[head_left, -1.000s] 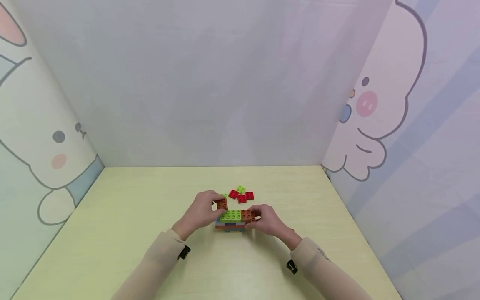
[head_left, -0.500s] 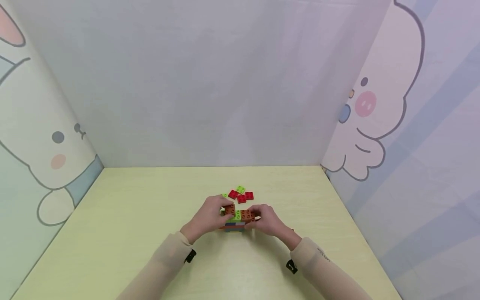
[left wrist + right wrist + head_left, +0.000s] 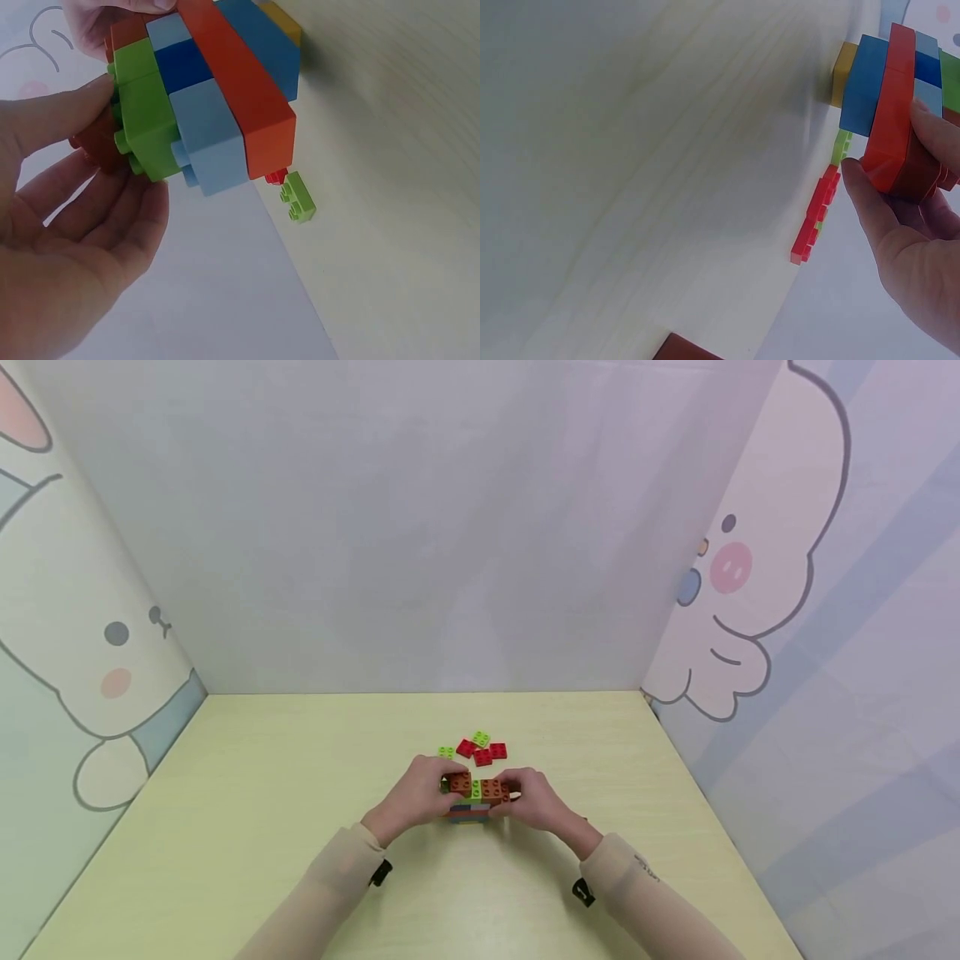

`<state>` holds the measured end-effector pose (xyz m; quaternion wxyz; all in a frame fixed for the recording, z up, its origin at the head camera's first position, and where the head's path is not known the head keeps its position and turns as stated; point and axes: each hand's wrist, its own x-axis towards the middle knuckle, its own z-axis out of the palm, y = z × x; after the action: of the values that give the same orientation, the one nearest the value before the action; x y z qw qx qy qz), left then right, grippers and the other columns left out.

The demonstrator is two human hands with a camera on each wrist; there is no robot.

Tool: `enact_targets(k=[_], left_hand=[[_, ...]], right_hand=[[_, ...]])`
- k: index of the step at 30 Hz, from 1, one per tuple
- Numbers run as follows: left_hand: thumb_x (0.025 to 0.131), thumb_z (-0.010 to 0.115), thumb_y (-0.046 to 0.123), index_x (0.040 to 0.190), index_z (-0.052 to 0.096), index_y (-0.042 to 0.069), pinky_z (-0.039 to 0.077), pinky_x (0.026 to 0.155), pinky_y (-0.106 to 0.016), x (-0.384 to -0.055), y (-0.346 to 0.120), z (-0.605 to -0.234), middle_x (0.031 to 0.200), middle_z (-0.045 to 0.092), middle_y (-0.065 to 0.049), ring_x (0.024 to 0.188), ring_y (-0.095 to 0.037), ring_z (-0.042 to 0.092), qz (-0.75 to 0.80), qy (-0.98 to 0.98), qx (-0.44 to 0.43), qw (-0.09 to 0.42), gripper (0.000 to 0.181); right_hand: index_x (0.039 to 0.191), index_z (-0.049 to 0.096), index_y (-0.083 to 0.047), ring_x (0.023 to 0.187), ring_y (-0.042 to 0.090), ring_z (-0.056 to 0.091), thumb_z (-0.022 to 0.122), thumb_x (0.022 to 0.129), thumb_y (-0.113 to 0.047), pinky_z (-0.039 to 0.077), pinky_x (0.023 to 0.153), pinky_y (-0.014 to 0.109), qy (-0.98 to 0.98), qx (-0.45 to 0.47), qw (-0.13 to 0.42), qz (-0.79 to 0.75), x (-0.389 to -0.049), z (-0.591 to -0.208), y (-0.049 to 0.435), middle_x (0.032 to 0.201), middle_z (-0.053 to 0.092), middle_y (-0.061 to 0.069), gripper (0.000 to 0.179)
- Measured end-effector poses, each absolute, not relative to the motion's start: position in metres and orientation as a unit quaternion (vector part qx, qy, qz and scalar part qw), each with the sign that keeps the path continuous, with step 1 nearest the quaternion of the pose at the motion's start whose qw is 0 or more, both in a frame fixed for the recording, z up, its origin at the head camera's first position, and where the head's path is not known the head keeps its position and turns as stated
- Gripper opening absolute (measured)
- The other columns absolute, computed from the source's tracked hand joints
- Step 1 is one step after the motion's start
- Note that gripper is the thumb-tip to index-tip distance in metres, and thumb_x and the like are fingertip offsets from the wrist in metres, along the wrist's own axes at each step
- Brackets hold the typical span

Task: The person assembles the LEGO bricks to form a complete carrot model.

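A built block of toy bricks (image 3: pixel 468 816) stands on the table, in layers of yellow, blue, orange-red, light and dark blue, then green and brown on top. My left hand (image 3: pixel 415 793) pinches a brown brick (image 3: pixel 461 783) between thumb and fingers, on top of the green bricks (image 3: pixel 150 124) at the left end. Whether its studs are fully pressed together cannot be told. My right hand (image 3: pixel 534 800) grips the block's right end, thumb in front and fingers behind. A second brown brick (image 3: pixel 491 791) sits on top there. The right wrist view shows that hand's fingers around the orange-red layer (image 3: pixel 892 124).
Behind the block lie several loose bricks, red (image 3: pixel 483 757) and green (image 3: pixel 481 739), with another green brick (image 3: pixel 446 752) slightly left. A brown piece (image 3: pixel 686 349) shows at the right wrist view's bottom edge. Walls enclose the table (image 3: pixel 300 743) at back and sides.
My left hand has moved right and down with the brown brick, from above the block's left edge onto its green top. The right hand keeps its grip in place.
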<state>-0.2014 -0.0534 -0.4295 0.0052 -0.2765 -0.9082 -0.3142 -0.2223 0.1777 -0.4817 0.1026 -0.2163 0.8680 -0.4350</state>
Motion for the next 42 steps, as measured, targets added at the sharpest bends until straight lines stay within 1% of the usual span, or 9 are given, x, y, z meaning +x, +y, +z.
enact_targets(k=[6, 8, 15, 20, 27, 30, 34, 42], left_hand=[[0.077, 0.079, 0.009, 0.106, 0.072, 0.009, 0.05, 0.073, -0.032, -0.2022, -0.0546, -0.4322, 0.092, 0.068, 0.002, 0.083, -0.012, 0.06, -0.326, -0.907, -0.267, -0.001, 0.03], [0.077, 0.08, 0.01, 0.106, 0.072, 0.011, 0.05, 0.073, -0.031, -0.2029, -0.0548, -0.4334, 0.091, 0.068, 0.004, 0.083, -0.011, 0.06, -0.326, -0.908, -0.262, -0.002, 0.03], [0.076, 0.08, 0.011, 0.105, 0.073, 0.009, 0.049, 0.073, -0.032, -0.2054, -0.0548, -0.4349, 0.09, 0.068, 0.005, 0.082, -0.01, 0.06, -0.33, -0.906, -0.264, -0.001, 0.03], [0.076, 0.081, 0.012, 0.103, 0.074, 0.012, 0.049, 0.072, -0.03, -0.2055, -0.0552, -0.4351, 0.09, 0.069, 0.006, 0.081, -0.009, 0.06, -0.332, -0.906, -0.262, 0.0, 0.027], [0.076, 0.082, 0.014, 0.104, 0.074, 0.014, 0.049, 0.074, -0.031, -0.206, -0.0549, -0.4353, 0.097, 0.07, 0.003, 0.086, -0.011, 0.061, -0.334, -0.907, -0.255, -0.002, 0.029], [0.076, 0.082, 0.015, 0.104, 0.074, 0.015, 0.049, 0.073, -0.03, -0.2065, -0.0546, -0.4347, 0.097, 0.07, 0.003, 0.086, -0.01, 0.06, -0.332, -0.909, -0.251, -0.003, 0.03], [0.076, 0.082, 0.015, 0.104, 0.074, 0.015, 0.049, 0.073, -0.03, -0.2063, -0.0543, -0.4346, 0.098, 0.07, 0.003, 0.085, -0.01, 0.06, -0.334, -0.91, -0.245, -0.006, 0.029], [0.074, 0.083, 0.015, 0.102, 0.075, 0.014, 0.049, 0.078, -0.033, -0.2087, -0.0535, -0.4346, 0.096, 0.07, 0.004, 0.089, -0.012, 0.06, -0.329, -0.914, -0.239, -0.01, 0.029]], right_hand=[[0.105, 0.069, -0.011, 0.086, 0.012, 0.06, 0.082, 0.076, -0.018, 0.049, 0.074, 0.032, 0.867, -0.217, 0.105, -0.436, -0.2223, -0.4817, 0.1775, 0.096, 0.066, -0.004, 0.033], [0.105, 0.068, -0.011, 0.086, 0.013, 0.06, 0.082, 0.076, -0.018, 0.049, 0.074, 0.032, 0.867, -0.219, 0.104, -0.436, -0.2226, -0.4816, 0.1775, 0.096, 0.066, -0.004, 0.033], [0.106, 0.069, -0.012, 0.086, 0.012, 0.06, 0.082, 0.076, -0.018, 0.049, 0.075, 0.031, 0.872, -0.208, 0.11, -0.429, -0.2236, -0.4808, 0.1774, 0.094, 0.065, -0.006, 0.033], [0.105, 0.069, -0.011, 0.086, 0.013, 0.06, 0.082, 0.076, -0.019, 0.049, 0.075, 0.032, 0.871, -0.21, 0.111, -0.43, -0.2235, -0.48, 0.1776, 0.095, 0.065, -0.005, 0.033], [0.105, 0.069, -0.011, 0.085, 0.013, 0.06, 0.082, 0.076, -0.019, 0.049, 0.075, 0.033, 0.87, -0.21, 0.109, -0.434, -0.2223, -0.479, 0.1768, 0.095, 0.065, -0.004, 0.033], [0.105, 0.069, -0.011, 0.085, 0.013, 0.06, 0.082, 0.076, -0.019, 0.049, 0.076, 0.033, 0.87, -0.208, 0.111, -0.433, -0.2224, -0.4782, 0.1766, 0.095, 0.065, -0.004, 0.033], [0.105, 0.069, -0.011, 0.086, 0.013, 0.06, 0.082, 0.076, -0.019, 0.049, 0.076, 0.034, 0.869, -0.207, 0.112, -0.435, -0.2223, -0.4779, 0.1767, 0.095, 0.065, -0.004, 0.033], [0.105, 0.069, -0.011, 0.087, 0.013, 0.06, 0.082, 0.076, -0.02, 0.049, 0.076, 0.033, 0.866, -0.213, 0.111, -0.439, -0.2229, -0.4801, 0.1772, 0.097, 0.066, -0.003, 0.033]])
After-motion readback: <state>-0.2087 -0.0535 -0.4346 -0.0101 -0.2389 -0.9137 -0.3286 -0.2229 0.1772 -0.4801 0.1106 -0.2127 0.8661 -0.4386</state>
